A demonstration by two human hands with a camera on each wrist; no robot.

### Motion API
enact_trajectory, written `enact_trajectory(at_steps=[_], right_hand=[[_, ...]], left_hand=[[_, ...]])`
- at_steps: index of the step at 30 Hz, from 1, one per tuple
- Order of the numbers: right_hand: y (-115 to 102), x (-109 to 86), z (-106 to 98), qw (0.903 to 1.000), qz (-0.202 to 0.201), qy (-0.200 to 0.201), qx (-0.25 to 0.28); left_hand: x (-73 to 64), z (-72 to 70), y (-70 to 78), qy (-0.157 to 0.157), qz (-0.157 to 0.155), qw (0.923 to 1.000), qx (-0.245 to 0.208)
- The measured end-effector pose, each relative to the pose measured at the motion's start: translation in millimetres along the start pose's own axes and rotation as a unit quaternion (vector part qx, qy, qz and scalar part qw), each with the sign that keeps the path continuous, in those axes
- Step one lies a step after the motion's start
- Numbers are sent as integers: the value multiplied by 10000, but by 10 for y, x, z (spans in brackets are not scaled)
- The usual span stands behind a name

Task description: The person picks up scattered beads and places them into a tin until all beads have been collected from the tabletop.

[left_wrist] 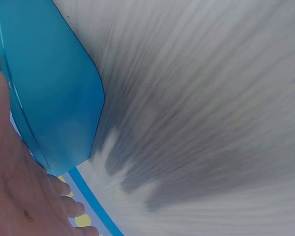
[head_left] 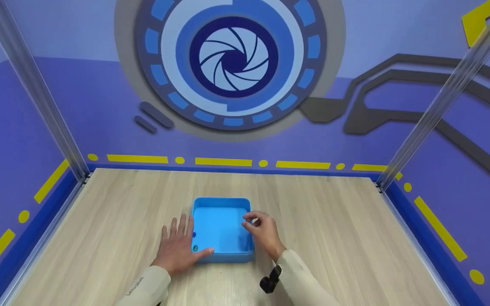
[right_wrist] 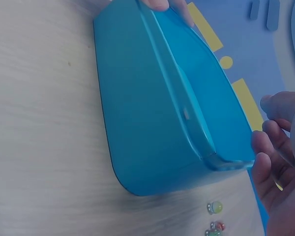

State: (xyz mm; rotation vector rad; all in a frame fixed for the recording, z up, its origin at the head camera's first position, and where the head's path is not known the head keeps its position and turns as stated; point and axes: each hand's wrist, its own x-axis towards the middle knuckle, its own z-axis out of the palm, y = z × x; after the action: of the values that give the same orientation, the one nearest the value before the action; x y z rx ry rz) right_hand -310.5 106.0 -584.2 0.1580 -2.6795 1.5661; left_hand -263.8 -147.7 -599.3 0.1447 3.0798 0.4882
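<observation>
A light blue square box (head_left: 221,257) with an open top stands on the wooden table. Inside it, by the left wall, lie a dark blue marble (head_left: 194,234) and a green marble (head_left: 195,247). My left hand (head_left: 178,250) rests at the box's near left corner, its fingers straight along the left rim and its thumb over the near rim. Over the right rim hovers my right hand (head_left: 265,233), fingers loosely bent, thumb and forefinger apart, with nothing visible between them. On the table beside the box, the right wrist view shows a yellowish glass marble (right_wrist: 215,207).
A red and green cluster of marbles (right_wrist: 216,228) lies near the yellowish one, hidden behind my right hand in the head view. Purple printed walls (head_left: 100,106) and metal posts (head_left: 36,80) enclose the wooden table (head_left: 334,221). A black strap device (head_left: 270,279) sits at my right wrist.
</observation>
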Motion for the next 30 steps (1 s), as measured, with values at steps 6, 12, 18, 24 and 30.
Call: enact_trajectory(at_steps=[6, 12, 18, 24, 30], right_hand=[[21, 9, -42, 10000, -24, 59, 55], [31, 8, -100, 9999, -5, 35, 145], [55, 27, -139, 9999, 0, 147, 89], [80, 29, -161, 9995, 236, 208, 8], [109, 23, -195, 9992, 341, 227, 36]], left_hand=[[-20, 5, -2, 112, 40, 9998, -136], [-23, 10, -10, 96, 51, 9998, -135], [-4, 1, -10, 78, 69, 9998, -144], [-1, -4, -11, 66, 75, 9999, -114], [-13, -4, -6, 34, 63, 9999, -144]])
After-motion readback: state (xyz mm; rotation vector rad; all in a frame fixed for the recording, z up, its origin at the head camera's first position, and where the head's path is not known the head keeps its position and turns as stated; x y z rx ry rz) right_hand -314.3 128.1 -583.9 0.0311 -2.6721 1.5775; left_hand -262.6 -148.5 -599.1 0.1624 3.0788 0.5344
